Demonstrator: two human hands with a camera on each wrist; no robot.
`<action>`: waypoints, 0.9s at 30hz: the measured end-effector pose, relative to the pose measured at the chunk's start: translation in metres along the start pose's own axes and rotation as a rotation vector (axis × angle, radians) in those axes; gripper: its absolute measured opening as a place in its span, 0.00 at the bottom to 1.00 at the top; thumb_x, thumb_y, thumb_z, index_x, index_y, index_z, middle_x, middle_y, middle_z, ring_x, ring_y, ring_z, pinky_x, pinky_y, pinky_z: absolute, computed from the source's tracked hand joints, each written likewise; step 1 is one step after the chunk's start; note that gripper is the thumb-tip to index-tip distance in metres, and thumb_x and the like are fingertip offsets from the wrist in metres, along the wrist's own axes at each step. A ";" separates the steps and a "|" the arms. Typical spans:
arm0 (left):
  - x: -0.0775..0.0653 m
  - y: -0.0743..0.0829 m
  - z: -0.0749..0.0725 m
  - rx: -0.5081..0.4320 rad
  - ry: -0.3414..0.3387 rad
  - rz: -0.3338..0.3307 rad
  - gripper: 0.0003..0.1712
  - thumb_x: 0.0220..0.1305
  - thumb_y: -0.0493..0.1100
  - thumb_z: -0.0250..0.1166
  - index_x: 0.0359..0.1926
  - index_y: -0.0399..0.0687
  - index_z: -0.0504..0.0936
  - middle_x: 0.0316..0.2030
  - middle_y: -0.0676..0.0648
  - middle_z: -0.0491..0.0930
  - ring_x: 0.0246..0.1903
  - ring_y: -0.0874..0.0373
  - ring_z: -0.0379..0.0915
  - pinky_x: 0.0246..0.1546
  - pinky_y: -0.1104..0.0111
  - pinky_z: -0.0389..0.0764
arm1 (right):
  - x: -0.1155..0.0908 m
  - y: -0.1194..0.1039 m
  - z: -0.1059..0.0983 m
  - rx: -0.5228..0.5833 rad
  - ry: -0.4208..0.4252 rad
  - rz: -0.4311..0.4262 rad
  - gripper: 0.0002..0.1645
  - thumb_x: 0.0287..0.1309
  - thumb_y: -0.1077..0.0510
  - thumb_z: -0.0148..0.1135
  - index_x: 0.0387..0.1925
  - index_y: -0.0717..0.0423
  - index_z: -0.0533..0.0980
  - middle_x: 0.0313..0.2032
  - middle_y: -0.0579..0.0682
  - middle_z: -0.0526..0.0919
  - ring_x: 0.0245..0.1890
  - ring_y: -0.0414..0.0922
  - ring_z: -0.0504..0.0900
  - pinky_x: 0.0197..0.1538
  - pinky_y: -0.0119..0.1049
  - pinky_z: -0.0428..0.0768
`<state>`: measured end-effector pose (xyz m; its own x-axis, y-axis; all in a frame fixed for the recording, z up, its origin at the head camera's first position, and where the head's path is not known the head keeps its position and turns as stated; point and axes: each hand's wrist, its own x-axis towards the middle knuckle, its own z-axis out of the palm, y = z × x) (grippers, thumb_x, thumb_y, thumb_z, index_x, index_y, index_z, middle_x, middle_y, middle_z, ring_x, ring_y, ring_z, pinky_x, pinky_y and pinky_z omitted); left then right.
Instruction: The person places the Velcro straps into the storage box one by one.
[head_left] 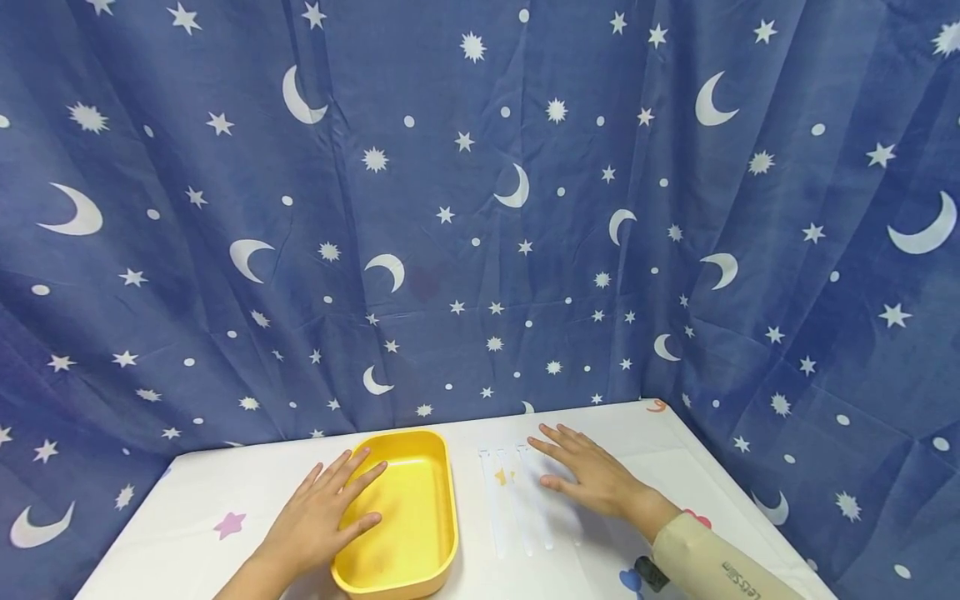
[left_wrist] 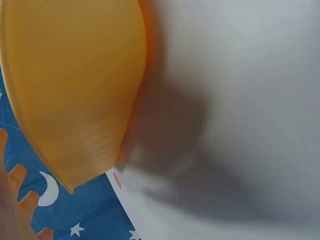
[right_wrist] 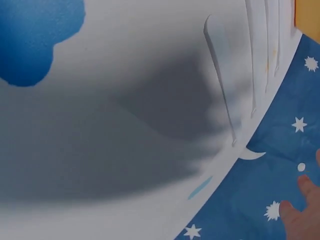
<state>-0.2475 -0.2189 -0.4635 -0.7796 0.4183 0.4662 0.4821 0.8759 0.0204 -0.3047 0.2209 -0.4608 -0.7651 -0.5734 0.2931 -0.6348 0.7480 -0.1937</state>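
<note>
A yellow rectangular tub (head_left: 408, 529) stands on the white table, and its outer wall fills the upper left of the left wrist view. Over the tub's left rim, my left hand (head_left: 311, 518) has its fingers spread and straight, holding nothing; whether it touches the rim I cannot tell. To the right of the tub lie several thin, whitish translucent strips (head_left: 493, 512), side by side. The right wrist view shows them as flat strips with rounded ends (right_wrist: 220, 60). Just right of them, my right hand (head_left: 588, 473) is spread with nothing in it, its shadow on the table.
The white tablecloth (head_left: 202, 517) carries printed shapes, among them a pink star and blue and red figures. A blue curtain (head_left: 450, 233) with white moons and stars hangs behind the table and along its sides. A small dark object (head_left: 651, 573) is at the right sleeve.
</note>
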 end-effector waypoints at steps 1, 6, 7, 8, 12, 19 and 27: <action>0.000 -0.001 0.000 0.000 0.001 -0.009 0.36 0.62 0.67 0.60 0.70 0.67 0.68 0.73 0.50 0.62 0.70 0.44 0.59 0.66 0.41 0.60 | 0.000 0.001 0.000 0.009 0.002 0.006 0.37 0.67 0.35 0.49 0.74 0.37 0.59 0.75 0.50 0.58 0.74 0.56 0.55 0.73 0.57 0.54; 0.000 -0.005 -0.001 0.010 0.019 -0.032 0.37 0.62 0.64 0.63 0.70 0.64 0.68 0.73 0.49 0.61 0.69 0.44 0.61 0.66 0.42 0.61 | 0.000 0.004 0.002 0.031 0.015 0.045 0.37 0.67 0.35 0.50 0.74 0.38 0.59 0.74 0.50 0.58 0.74 0.59 0.56 0.73 0.59 0.55; -0.001 -0.006 -0.001 0.012 0.016 -0.038 0.37 0.62 0.65 0.62 0.70 0.64 0.68 0.73 0.49 0.61 0.69 0.44 0.61 0.66 0.43 0.62 | 0.000 0.004 0.003 0.032 0.018 0.051 0.37 0.67 0.35 0.50 0.74 0.37 0.59 0.74 0.50 0.58 0.74 0.59 0.56 0.72 0.59 0.56; -0.001 -0.007 -0.001 0.011 0.014 -0.043 0.37 0.62 0.65 0.61 0.71 0.63 0.68 0.73 0.49 0.61 0.69 0.44 0.61 0.66 0.43 0.62 | -0.001 0.005 0.003 0.034 0.020 0.060 0.37 0.67 0.35 0.49 0.74 0.37 0.59 0.75 0.50 0.58 0.74 0.59 0.56 0.72 0.60 0.56; -0.003 -0.008 0.000 -0.001 0.009 -0.068 0.37 0.63 0.66 0.60 0.70 0.62 0.68 0.72 0.48 0.62 0.68 0.43 0.62 0.66 0.45 0.65 | -0.003 0.008 0.005 0.032 0.026 0.092 0.37 0.68 0.35 0.49 0.74 0.37 0.59 0.75 0.50 0.58 0.73 0.60 0.56 0.71 0.62 0.58; -0.007 -0.012 0.003 -0.023 -0.008 -0.126 0.36 0.64 0.64 0.60 0.71 0.66 0.66 0.71 0.48 0.64 0.68 0.43 0.63 0.64 0.46 0.67 | -0.007 0.010 0.006 0.057 0.034 0.154 0.38 0.67 0.34 0.49 0.74 0.40 0.61 0.75 0.51 0.58 0.74 0.59 0.55 0.70 0.63 0.58; -0.009 -0.012 0.005 -0.027 -0.004 -0.165 0.37 0.64 0.64 0.61 0.72 0.64 0.66 0.68 0.45 0.68 0.65 0.42 0.66 0.61 0.45 0.70 | -0.009 0.010 0.008 0.070 0.032 0.180 0.39 0.66 0.32 0.50 0.73 0.42 0.62 0.73 0.52 0.61 0.72 0.59 0.59 0.69 0.62 0.61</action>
<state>-0.2487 -0.2323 -0.4721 -0.8506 0.2701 0.4511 0.3576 0.9261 0.1199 -0.3052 0.2314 -0.4729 -0.8641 -0.4204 0.2768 -0.4944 0.8122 -0.3097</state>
